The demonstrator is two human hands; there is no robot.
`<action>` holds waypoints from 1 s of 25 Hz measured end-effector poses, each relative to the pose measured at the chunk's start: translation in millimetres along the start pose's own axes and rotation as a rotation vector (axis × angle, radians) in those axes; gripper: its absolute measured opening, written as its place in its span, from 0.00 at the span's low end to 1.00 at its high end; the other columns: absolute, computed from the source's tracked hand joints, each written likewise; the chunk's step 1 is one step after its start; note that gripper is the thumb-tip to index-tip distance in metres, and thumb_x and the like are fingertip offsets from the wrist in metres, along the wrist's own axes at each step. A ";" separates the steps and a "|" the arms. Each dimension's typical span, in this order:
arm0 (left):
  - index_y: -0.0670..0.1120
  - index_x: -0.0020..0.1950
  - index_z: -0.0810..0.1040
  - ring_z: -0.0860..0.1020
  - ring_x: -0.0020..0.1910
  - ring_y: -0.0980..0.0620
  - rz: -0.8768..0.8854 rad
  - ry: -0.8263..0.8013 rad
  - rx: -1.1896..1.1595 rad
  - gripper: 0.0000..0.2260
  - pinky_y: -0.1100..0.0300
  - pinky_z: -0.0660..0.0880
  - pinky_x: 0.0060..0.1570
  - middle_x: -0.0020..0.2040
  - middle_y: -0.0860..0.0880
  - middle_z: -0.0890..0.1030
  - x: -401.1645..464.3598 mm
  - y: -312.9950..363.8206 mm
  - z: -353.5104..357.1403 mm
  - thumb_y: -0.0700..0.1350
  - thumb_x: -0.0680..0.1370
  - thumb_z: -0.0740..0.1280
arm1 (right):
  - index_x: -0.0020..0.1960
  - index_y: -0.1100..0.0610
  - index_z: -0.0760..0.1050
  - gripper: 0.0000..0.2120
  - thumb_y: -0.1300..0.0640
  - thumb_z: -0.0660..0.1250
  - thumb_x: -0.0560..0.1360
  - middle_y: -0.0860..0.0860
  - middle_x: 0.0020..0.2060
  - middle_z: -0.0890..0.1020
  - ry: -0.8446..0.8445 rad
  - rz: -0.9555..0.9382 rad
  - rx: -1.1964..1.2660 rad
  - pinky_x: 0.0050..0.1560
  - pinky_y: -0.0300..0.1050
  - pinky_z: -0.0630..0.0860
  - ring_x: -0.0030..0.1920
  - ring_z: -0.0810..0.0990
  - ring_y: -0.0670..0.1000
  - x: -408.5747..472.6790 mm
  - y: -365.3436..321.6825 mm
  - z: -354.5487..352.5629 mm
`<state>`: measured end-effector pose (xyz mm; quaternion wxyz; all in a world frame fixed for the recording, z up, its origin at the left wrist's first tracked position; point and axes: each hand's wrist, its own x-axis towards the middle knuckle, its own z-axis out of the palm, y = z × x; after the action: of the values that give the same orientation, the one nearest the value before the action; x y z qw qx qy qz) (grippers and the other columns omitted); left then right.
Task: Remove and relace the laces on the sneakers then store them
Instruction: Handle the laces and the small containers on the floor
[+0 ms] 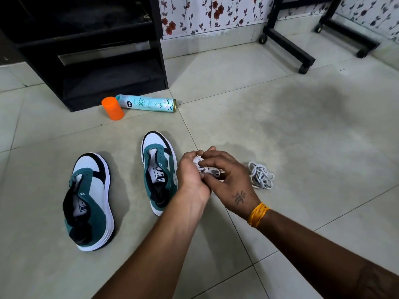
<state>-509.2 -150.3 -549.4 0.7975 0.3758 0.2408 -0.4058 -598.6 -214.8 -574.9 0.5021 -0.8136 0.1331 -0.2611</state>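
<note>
— Where are the sneakers?
— Unlaced on the floor: left sneaker, then right sneaker.
— And the hands?
— Left hand and right hand pinch a bunched lace between them; the other lace lies just right.

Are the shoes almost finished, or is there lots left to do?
Lots left. Done: both sneakers have no laces, and one lace lies bundled on the floor. Now: the left hand and right hand hold the other lace. Left: relacing both, then storing them.
</note>
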 end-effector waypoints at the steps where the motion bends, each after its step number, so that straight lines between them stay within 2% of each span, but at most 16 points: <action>1: 0.47 0.42 0.75 0.84 0.45 0.45 0.000 -0.006 -0.013 0.12 0.53 0.79 0.45 0.56 0.44 0.86 -1.0 -1.7 0.5 0.45 0.82 0.57 | 0.53 0.55 0.86 0.13 0.67 0.75 0.70 0.44 0.58 0.84 0.014 0.019 0.026 0.58 0.49 0.81 0.62 0.81 0.45 1.7 2.2 0.9; 3: 0.45 0.48 0.78 0.83 0.48 0.45 0.035 -0.001 0.020 0.11 0.53 0.80 0.47 0.61 0.44 0.84 0.0 -7.3 1.1 0.44 0.83 0.57 | 0.50 0.56 0.86 0.13 0.69 0.75 0.69 0.46 0.54 0.86 0.053 0.095 0.088 0.58 0.53 0.81 0.58 0.84 0.46 3.1 7.0 3.7; 5: 0.45 0.54 0.80 0.82 0.52 0.43 0.065 0.000 0.062 0.11 0.50 0.80 0.53 0.63 0.45 0.82 -1.2 -10.4 0.4 0.45 0.84 0.59 | 0.48 0.57 0.86 0.12 0.70 0.75 0.69 0.48 0.48 0.87 0.069 0.178 0.168 0.58 0.54 0.82 0.52 0.86 0.49 2.6 8.7 4.9; 7: 0.46 0.55 0.81 0.81 0.52 0.43 0.054 -0.024 0.132 0.12 0.49 0.78 0.59 0.57 0.44 0.82 -4.3 -12.0 -1.5 0.50 0.85 0.60 | 0.46 0.60 0.85 0.10 0.72 0.75 0.70 0.51 0.46 0.88 0.087 0.250 0.275 0.56 0.52 0.83 0.50 0.87 0.52 2.7 8.5 0.5; 9: 0.48 0.53 0.82 0.84 0.48 0.49 0.124 -0.017 0.259 0.16 0.55 0.80 0.55 0.51 0.47 0.85 -6.9 -15.1 -9.0 0.54 0.86 0.58 | 0.47 0.62 0.84 0.08 0.72 0.76 0.71 0.53 0.45 0.88 0.127 0.287 0.325 0.52 0.48 0.84 0.48 0.88 0.54 6.3 11.5 -8.6; 10: 0.49 0.54 0.83 0.84 0.47 0.55 0.203 0.009 0.359 0.16 0.60 0.79 0.50 0.51 0.50 0.86 -9.4 -18.1 -13.6 0.53 0.86 0.57 | 0.47 0.62 0.84 0.07 0.71 0.76 0.71 0.53 0.44 0.88 0.152 0.299 0.318 0.50 0.46 0.83 0.47 0.88 0.54 8.3 14.8 -13.7; 12: 0.50 0.65 0.80 0.80 0.53 0.62 0.385 0.070 0.623 0.13 0.68 0.75 0.48 0.61 0.54 0.83 -11.0 -24.4 -27.2 0.44 0.84 0.59 | 0.46 0.62 0.85 0.07 0.71 0.76 0.71 0.53 0.43 0.88 0.177 0.324 0.291 0.48 0.45 0.83 0.45 0.87 0.53 8.4 24.0 -22.9; 14: 0.48 0.75 0.72 0.76 0.60 0.59 0.497 0.080 0.992 0.24 0.68 0.73 0.56 0.68 0.53 0.76 -2.0 -33.0 -46.5 0.41 0.77 0.65 | 0.45 0.62 0.85 0.07 0.71 0.76 0.71 0.53 0.42 0.88 0.176 0.356 0.277 0.48 0.47 0.83 0.45 0.87 0.54 2.7 31.3 -26.5; 15: 0.47 0.76 0.70 0.75 0.64 0.54 0.540 0.082 1.202 0.29 0.63 0.73 0.61 0.69 0.51 0.75 6.3 -39.4 -55.2 0.43 0.74 0.68 | 0.45 0.62 0.85 0.07 0.71 0.76 0.71 0.54 0.42 0.88 0.175 0.365 0.275 0.48 0.47 0.84 0.45 0.87 0.55 -2.0 34.7 -27.9; 17: 0.45 0.73 0.71 0.75 0.67 0.44 0.625 0.079 1.553 0.32 0.50 0.73 0.66 0.69 0.46 0.76 17.8 -51.1 -66.1 0.47 0.69 0.70 | 0.45 0.62 0.85 0.07 0.72 0.76 0.70 0.54 0.42 0.87 0.182 0.364 0.278 0.47 0.45 0.83 0.45 0.87 0.55 -9.0 38.7 -26.9; 19: 0.46 0.69 0.75 0.75 0.65 0.42 0.696 0.089 1.684 0.28 0.47 0.74 0.64 0.64 0.45 0.78 23.0 -59.3 -71.7 0.49 0.68 0.70 | 0.45 0.62 0.84 0.07 0.72 0.76 0.70 0.54 0.42 0.87 0.205 0.371 0.296 0.46 0.42 0.81 0.44 0.86 0.52 -9.9 40.6 -23.2; 22: 0.47 0.56 0.78 0.79 0.56 0.42 0.789 0.117 1.656 0.17 0.49 0.76 0.55 0.54 0.46 0.81 22.1 -59.4 -71.0 0.47 0.69 0.74 | 0.45 0.60 0.85 0.08 0.70 0.77 0.70 0.52 0.43 0.87 0.213 0.332 0.263 0.49 0.43 0.81 0.46 0.86 0.51 -5.7 41.8 -15.7; 25: 0.50 0.54 0.74 0.81 0.47 0.46 0.696 0.099 1.458 0.20 0.50 0.78 0.44 0.48 0.49 0.83 15.0 -51.6 -62.1 0.51 0.68 0.77 | 0.45 0.57 0.84 0.08 0.68 0.76 0.70 0.49 0.46 0.86 0.154 0.174 0.051 0.52 0.41 0.79 0.49 0.84 0.46 -7.9 46.6 -11.9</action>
<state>-548.6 -127.9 -617.9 0.4209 0.8723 -0.1798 -0.1722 -609.6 -241.3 -614.2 0.5317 -0.7634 0.2348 -0.2817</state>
